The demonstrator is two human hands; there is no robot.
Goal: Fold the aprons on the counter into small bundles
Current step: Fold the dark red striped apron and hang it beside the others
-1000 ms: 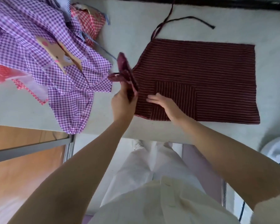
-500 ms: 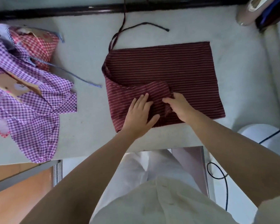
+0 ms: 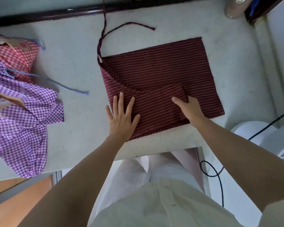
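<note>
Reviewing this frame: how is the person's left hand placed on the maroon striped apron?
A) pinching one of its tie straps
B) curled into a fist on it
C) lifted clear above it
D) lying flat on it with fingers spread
D: the left hand lies flat, fingers spread, on the folded-over part of the maroon striped apron, while the right hand grips the flap's end.

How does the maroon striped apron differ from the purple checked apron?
The maroon striped apron has thin pale stripes; the purple checked apron has gingham checks. The maroon striped apron lies flat, partly folded; the purple checked apron lies crumpled. The left hand presses on the maroon striped apron and the right hand grips its folded flap; neither touches the purple checked apron. Both lie on the counter.
</note>
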